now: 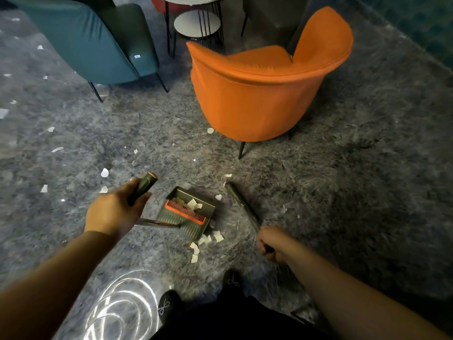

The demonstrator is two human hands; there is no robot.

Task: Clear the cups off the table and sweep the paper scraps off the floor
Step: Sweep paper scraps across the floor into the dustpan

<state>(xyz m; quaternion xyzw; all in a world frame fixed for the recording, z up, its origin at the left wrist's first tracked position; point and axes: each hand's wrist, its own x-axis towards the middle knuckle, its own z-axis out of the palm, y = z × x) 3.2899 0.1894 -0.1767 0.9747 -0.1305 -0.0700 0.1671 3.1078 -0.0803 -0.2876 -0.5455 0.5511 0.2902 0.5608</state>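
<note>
My left hand (115, 211) grips the dark green handle (143, 186) of a long-handled dustpan. The dustpan (188, 213) stands on the grey floor ahead of my feet, with an orange comb edge and a few white paper scraps inside. My right hand (272, 241) grips the dark broom handle (241, 203), which slants up and to the left; the broom's bristles are hidden. A small heap of paper scraps (208, 239) lies at the pan's near edge. More scraps (104, 172) are scattered over the floor to the left. No cups are in view.
An orange armchair (264, 89) stands just beyond the dustpan, a teal armchair (98, 42) at the back left. Between them are round side tables (197, 23) on thin black legs. My dark shoes (169, 303) are at the bottom. A bright light reflection shines on the floor at lower left.
</note>
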